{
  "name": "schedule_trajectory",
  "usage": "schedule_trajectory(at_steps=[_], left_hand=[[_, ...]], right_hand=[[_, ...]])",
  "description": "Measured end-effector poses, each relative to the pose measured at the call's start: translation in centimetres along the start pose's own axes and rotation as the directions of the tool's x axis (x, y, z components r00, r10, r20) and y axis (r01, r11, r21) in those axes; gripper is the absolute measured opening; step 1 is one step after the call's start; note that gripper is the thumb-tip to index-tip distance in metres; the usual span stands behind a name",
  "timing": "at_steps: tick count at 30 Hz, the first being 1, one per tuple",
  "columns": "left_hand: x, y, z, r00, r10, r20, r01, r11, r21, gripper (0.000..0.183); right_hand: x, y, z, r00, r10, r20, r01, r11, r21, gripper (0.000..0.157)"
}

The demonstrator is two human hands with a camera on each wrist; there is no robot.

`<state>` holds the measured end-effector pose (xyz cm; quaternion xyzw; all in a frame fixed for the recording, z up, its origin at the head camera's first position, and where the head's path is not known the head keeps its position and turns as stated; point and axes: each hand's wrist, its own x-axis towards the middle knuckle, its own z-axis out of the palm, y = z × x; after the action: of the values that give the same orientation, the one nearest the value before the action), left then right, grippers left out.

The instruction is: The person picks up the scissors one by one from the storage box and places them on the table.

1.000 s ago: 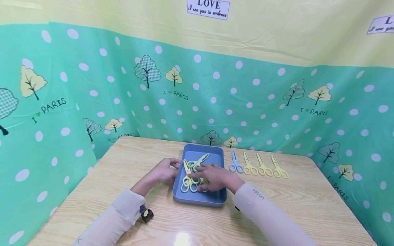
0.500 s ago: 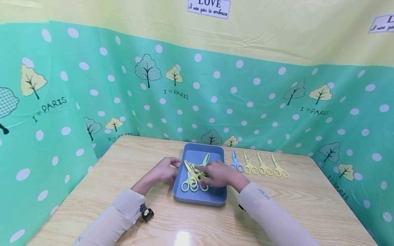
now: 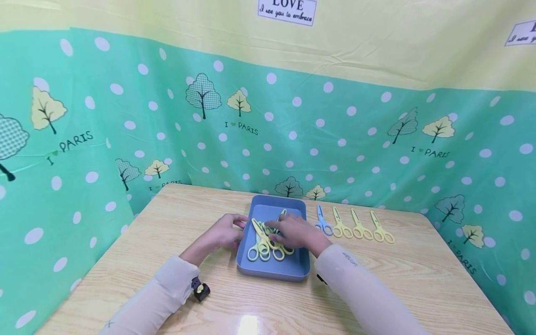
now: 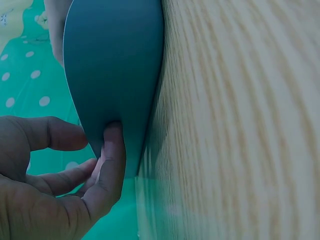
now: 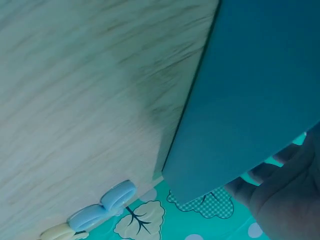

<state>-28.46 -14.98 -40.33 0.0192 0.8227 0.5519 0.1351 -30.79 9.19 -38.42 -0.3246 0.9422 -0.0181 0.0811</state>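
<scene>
In the head view, a blue tray [image 3: 274, 272] stands mid-table with a pile of yellow and pale green scissors [image 3: 264, 242] in it. My left hand [image 3: 226, 231] is at its left wall. In the left wrist view that hand's curled fingers [image 4: 115, 155] touch the outer wall of the tray [image 4: 115, 65] near the rim. My right hand [image 3: 296, 231] reaches over the right wall, fingers among the scissors. A yellow blade shows beyond it and ring handles in front. Its fingertips are partly hidden; whether they pinch a pair cannot be told. In the right wrist view, the tray wall [image 5: 250, 100] covers them.
To the tray's right lie one blue pair of scissors [image 3: 324, 225] and several yellow scissors [image 3: 361, 229] in a row, tips pointing away. A green and yellow curtain [image 3: 293, 116] hangs behind the wooden table [image 3: 226, 298].
My right hand has lifted slightly and shifted among the scissors. The pile has spread, with more yellow handles showing on the right and a yellow blade over the pale green one. My left hand has stayed put.
</scene>
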Motion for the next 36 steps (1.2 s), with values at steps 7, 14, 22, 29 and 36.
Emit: schedule_trajectory(at_steps=[7, 14, 22, 29, 36], left_hand=[[0.1, -0.1, 0.0, 1.000, -0.003, -0.006, 0.003, 1.000, 0.005, 0.059], [0.1, -0.2, 0.0, 1.000, 0.010, 0.005, -0.010, 1.000, -0.011, 0.061], [-0.1, -0.1, -0.1, 1.000, 0.011, 0.003, -0.011, 1.000, -0.018, 0.061], [0.0, -0.2, 0.0, 1.000, 0.013, 0.006, -0.013, 1.000, -0.005, 0.059], [0.1, -0.1, 0.0, 1.000, 0.001, -0.004, -0.001, 1.000, -0.003, 0.059]], right_hand=[[0.2, 0.0, 0.2, 1.000, 0.022, 0.005, -0.022, 0.999, 0.030, 0.054], [-0.3, 0.4, 0.2, 1.000, 0.013, 0.021, -0.014, 0.999, 0.043, 0.051], [-0.4, 0.3, -0.1, 0.999, -0.024, -0.032, 0.025, 0.999, 0.038, 0.042], [0.2, -0.5, -0.3, 0.997, 0.075, -0.019, -0.076, 0.996, -0.036, 0.035], [0.9, -0.4, 0.2, 0.992, 0.122, 0.018, -0.121, 0.991, -0.063, 0.032]])
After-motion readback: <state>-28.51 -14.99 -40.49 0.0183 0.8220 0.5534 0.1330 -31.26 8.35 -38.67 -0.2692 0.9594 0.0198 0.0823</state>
